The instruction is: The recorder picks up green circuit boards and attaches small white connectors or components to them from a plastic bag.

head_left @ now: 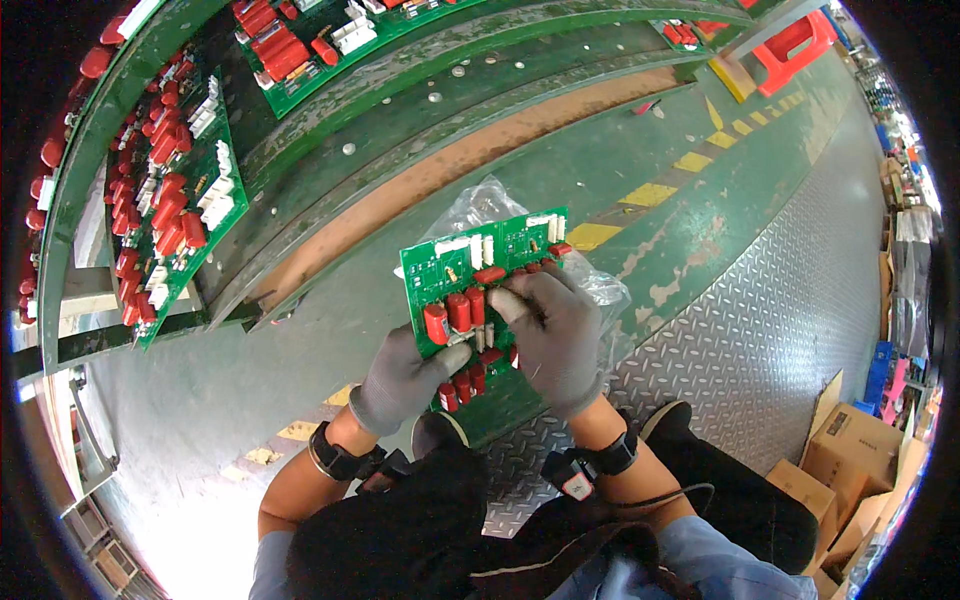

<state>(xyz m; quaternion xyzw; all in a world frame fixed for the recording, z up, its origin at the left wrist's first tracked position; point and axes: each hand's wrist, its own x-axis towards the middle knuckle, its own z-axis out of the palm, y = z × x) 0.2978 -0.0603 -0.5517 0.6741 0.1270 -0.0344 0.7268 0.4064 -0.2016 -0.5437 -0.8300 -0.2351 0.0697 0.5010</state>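
Both my hands wear grey gloves and hold a green circuit board [427, 272] in front of me. It carries red cylindrical capacitors [459, 312] and a row of white connectors along its far edge. My left hand [402, 380] grips the near left corner, thumb on the board's face. My right hand [552, 335] is closed over the right part, thumb and fingers among the components. More red capacitors [463, 387] on green board show just below, between my hands; whether they belong to a second board I cannot tell. Clear plastic wrap [482, 205] shows behind the board and right of it.
A green metal rack [400, 118] at the left and back bears more populated circuit boards [185, 215]. Cardboard boxes [850, 445] stand at the right. A red plastic stool-like item [795, 50] is at the far right. The floor has diamond-plate metal [740, 310] and yellow-striped marking [648, 194].
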